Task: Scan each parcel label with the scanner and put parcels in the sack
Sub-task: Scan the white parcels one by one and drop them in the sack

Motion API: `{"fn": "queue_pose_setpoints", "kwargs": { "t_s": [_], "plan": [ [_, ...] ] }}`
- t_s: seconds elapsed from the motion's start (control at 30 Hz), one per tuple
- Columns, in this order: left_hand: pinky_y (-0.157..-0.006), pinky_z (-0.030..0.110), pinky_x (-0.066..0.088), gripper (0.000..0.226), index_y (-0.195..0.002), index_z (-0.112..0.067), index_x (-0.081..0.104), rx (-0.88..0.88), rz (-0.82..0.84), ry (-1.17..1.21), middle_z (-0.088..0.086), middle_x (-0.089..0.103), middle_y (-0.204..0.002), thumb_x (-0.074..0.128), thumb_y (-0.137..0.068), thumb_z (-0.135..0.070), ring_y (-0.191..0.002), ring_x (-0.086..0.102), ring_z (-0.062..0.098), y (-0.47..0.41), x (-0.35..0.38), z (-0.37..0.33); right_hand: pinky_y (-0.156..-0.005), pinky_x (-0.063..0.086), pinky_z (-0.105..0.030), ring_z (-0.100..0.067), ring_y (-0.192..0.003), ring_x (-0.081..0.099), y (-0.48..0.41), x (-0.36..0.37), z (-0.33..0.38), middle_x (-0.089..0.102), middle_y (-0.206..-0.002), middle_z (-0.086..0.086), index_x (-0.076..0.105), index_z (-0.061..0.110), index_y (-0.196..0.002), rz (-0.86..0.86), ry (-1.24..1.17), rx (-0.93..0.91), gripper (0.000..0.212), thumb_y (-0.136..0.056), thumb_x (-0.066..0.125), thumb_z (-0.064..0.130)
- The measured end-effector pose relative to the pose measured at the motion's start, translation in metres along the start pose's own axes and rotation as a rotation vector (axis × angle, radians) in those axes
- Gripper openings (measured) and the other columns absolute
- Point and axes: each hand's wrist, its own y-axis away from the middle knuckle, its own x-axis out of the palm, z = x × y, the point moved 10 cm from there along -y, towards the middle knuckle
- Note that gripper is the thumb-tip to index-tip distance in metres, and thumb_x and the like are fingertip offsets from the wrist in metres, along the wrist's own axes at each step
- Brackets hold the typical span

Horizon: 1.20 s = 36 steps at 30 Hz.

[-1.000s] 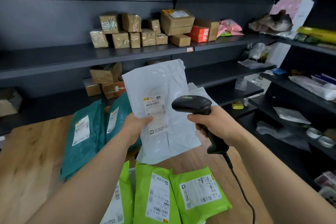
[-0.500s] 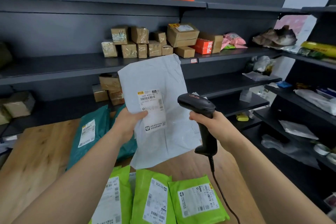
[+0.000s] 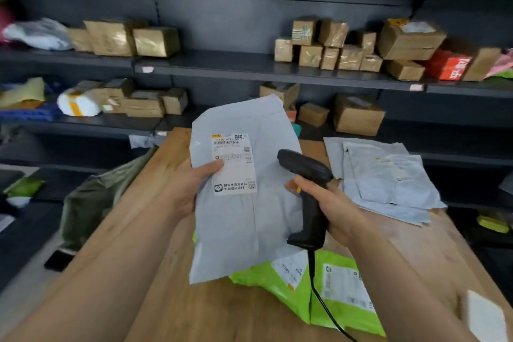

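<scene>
My left hand (image 3: 191,189) holds a flat grey mailer parcel (image 3: 244,219) upright over the wooden table (image 3: 194,308), thumb on its white label (image 3: 234,164). My right hand (image 3: 330,208) grips the black corded scanner (image 3: 308,191) by its handle, just right of the parcel, its head close to the label's right side. Lime-green parcels (image 3: 327,289) lie on the table below the grey one. A dull green sack (image 3: 94,197) hangs at the table's left edge.
Several grey mailers (image 3: 388,178) lie stacked at the table's right rear. Dark shelves (image 3: 249,66) behind carry many taped cardboard boxes (image 3: 327,47). A white slip (image 3: 485,316) lies on the table at near right. The scanner cable (image 3: 319,294) trails across the green parcels.
My view has swung left, bringing the sack and the left shelves into sight. The parcel and scanner stay held together, with the scanner now closer to the label.
</scene>
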Motion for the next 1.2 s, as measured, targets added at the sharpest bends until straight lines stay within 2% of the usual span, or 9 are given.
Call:
{"fn": "queue_pose_setpoints", "kwargs": {
  "t_s": [0.17,0.37,0.47,0.57,0.67,0.77,0.87,1.0,1.2],
  "plan": [
    [-0.071,0.034,0.061,0.029,-0.114,-0.011,0.064,0.046,-0.161,-0.114,0.007,0.073,-0.106,0.054,-0.09,0.003,-0.091,0.072,0.023,0.051,-0.116,-0.03,-0.09,0.049,-0.034,-0.021,-0.094,0.068,0.0,0.108,-0.021,0.075,-0.089,0.0,0.073,0.01,-0.093,0.09,0.121,0.047,0.021,-0.085,0.073,0.029],
    [-0.086,0.05,0.054,0.031,-0.106,-0.013,0.063,0.002,-0.373,-0.283,0.008,0.074,-0.1,0.051,-0.085,0.006,-0.089,0.071,0.029,0.095,-0.28,-0.058,-0.082,0.049,-0.037,-0.028,-0.091,0.067,0.002,0.272,-0.048,0.073,-0.102,-0.011,0.071,0.016,-0.091,0.205,0.194,0.053,0.024,-0.081,0.076,0.037],
    [-0.079,0.042,0.058,0.028,-0.108,-0.011,0.065,-0.023,-0.39,-0.322,0.006,0.075,-0.098,0.054,-0.086,0.003,-0.087,0.073,0.024,0.114,-0.364,-0.073,-0.093,0.05,-0.041,-0.028,-0.098,0.066,0.005,0.36,-0.065,0.072,-0.103,-0.01,0.069,0.022,-0.09,0.247,0.197,0.069,0.02,-0.081,0.076,0.038],
    [-0.063,0.029,0.057,0.029,-0.114,-0.007,0.063,-0.049,-0.413,-0.311,0.005,0.075,-0.099,0.055,-0.088,0.003,-0.086,0.073,0.021,0.13,-0.445,-0.089,-0.093,0.05,-0.04,-0.026,-0.098,0.065,0.008,0.444,-0.085,0.07,-0.102,-0.007,0.068,0.021,-0.094,0.301,0.2,0.108,0.02,-0.084,0.074,0.037],
    [-0.063,0.03,0.057,0.031,-0.114,-0.012,0.057,-0.043,-0.456,-0.287,0.004,0.07,-0.103,0.055,-0.089,0.007,-0.088,0.07,0.022,0.133,-0.512,-0.107,-0.089,0.051,-0.039,-0.025,-0.093,0.065,0.005,0.51,-0.108,0.07,-0.1,-0.006,0.069,0.018,-0.095,0.301,0.182,0.17,0.023,-0.084,0.074,0.037],
    [-0.06,0.028,0.058,0.037,-0.114,-0.019,0.056,-0.074,-0.444,-0.295,0.003,0.069,-0.103,0.054,-0.089,0.009,-0.086,0.069,0.02,0.119,-0.557,-0.115,-0.078,0.05,-0.034,-0.023,-0.08,0.063,-0.007,0.555,-0.131,0.068,-0.088,-0.007,0.07,0.011,-0.094,0.263,0.16,0.239,0.024,-0.085,0.074,0.033],
    [-0.078,0.041,0.058,0.047,-0.125,-0.019,0.056,-0.113,-0.409,-0.338,0.005,0.07,-0.109,0.056,-0.087,0.009,-0.093,0.07,0.025,0.089,-0.594,-0.113,-0.067,0.047,-0.029,-0.018,-0.069,0.058,-0.029,0.587,-0.148,0.063,-0.076,-0.004,0.068,0.012,-0.085,0.216,0.147,0.271,0.02,-0.086,0.073,0.031],
    [-0.087,0.053,0.055,0.054,-0.128,-0.02,0.056,-0.155,-0.395,-0.398,0.006,0.07,-0.112,0.061,-0.08,0.004,-0.096,0.07,0.029,0.034,-0.635,-0.106,-0.076,0.046,-0.032,-0.022,-0.076,0.059,-0.081,0.614,-0.169,0.064,-0.082,-0.006,0.067,0.013,-0.083,0.145,0.135,0.294,0.019,-0.083,0.075,0.031],
    [-0.076,0.038,0.057,0.041,-0.12,-0.015,0.059,-0.202,-0.344,-0.525,0.001,0.07,-0.097,0.055,-0.085,0.007,-0.086,0.069,0.022,-0.079,-0.67,-0.09,-0.072,0.046,-0.03,-0.021,-0.076,0.059,-0.169,0.635,-0.208,0.062,-0.081,-0.005,0.067,0.01,-0.092,0.052,0.117,0.391,0.026,-0.085,0.074,0.033]
  ]
}}
